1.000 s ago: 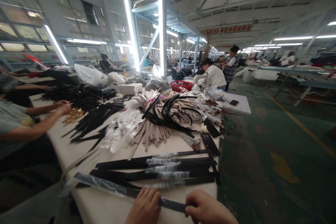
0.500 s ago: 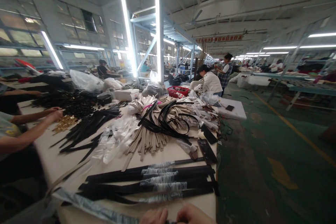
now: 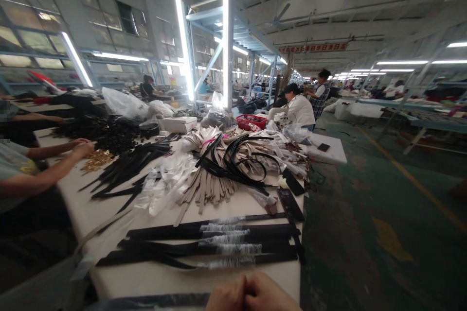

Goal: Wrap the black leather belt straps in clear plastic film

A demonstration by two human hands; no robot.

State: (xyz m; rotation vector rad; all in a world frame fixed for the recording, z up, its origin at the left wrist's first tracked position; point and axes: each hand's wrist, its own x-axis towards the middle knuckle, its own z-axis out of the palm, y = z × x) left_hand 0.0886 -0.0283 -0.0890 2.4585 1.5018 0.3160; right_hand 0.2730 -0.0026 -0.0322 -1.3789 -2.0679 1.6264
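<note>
Low in the head view, my left hand (image 3: 226,294) and my right hand (image 3: 269,293) are closed, knuckles together. A black strap in a clear plastic sleeve (image 3: 156,301) runs left from my left hand along the bottom edge. Both hands appear to grip this strap; their fingertips, and the part inside them, are hidden. Just beyond them several black straps (image 3: 160,257) lie side by side, with clear plastic wrap (image 3: 229,248) round their middles.
Past the straps are a phone (image 3: 291,205), a pile of beige strips (image 3: 215,187) with black straps (image 3: 233,167) on top, and plastic bags (image 3: 168,175). At left a co-worker's hands (image 3: 82,147) are over gold pieces (image 3: 98,160). The table's right edge borders a green floor (image 3: 346,252).
My hands have come closer together and slightly higher in view. The sleeved strap has swung from slanting up to the left to lying nearly level along the bottom edge. The view has shifted slightly.
</note>
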